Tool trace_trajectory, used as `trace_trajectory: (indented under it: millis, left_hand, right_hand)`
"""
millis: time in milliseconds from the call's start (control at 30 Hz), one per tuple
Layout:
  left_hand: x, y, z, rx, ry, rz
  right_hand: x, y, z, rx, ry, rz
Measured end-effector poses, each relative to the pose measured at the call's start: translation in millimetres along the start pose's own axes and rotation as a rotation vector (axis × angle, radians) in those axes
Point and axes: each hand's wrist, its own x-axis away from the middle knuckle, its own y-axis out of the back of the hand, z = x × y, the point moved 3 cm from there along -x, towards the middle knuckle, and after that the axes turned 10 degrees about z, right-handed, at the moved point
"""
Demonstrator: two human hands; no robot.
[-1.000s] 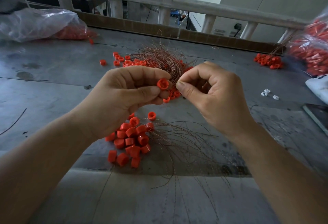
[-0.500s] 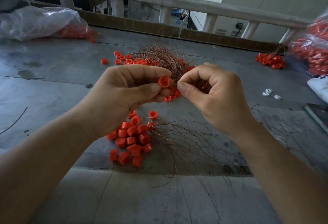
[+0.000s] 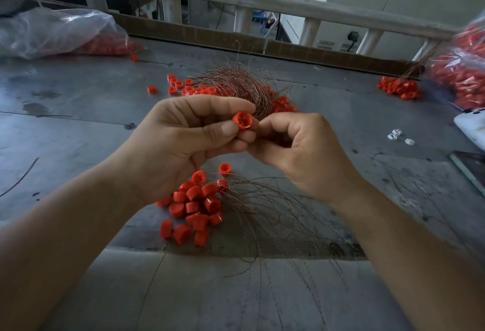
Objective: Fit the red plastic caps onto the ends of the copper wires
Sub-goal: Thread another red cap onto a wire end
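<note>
The left hand [image 3: 181, 144] is pinching one cap [image 3: 242, 120] above the pile [image 3: 195, 204], open end facing the camera. The right hand [image 3: 301, 152] is curling its fingers beside that cap; whether it is gripping anything is not showing. Loose wires [image 3: 275, 212] are lying right of the pile. Likely the fitting step is going on: next, a wire end is needing careful aiming into the cap. No readable writing is showing.
</note>
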Motion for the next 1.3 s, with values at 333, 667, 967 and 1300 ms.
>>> trace_trajectory:
  millis: [333, 667, 967, 1300]
  left_hand:
    - [2, 2, 0, -0.027, 0.048, -0.058]
    - [1, 4, -3, -0.015, 0.05, -0.046]
    - [0, 5, -1, -0.039, 0.061, -0.046]
    - [0, 4, 1, -0.08, 0.066, -0.059]
  right_hand:
    - [-8, 44, -58, 0.308, -0.316, -0.21]
    - [-14, 40, -80, 0.538, -0.441, -0.218]
    - [-12, 42, -66, 0.325, -0.406, -0.258]
    - [-6, 29, -18, -0.008, -0.19, -0.187]
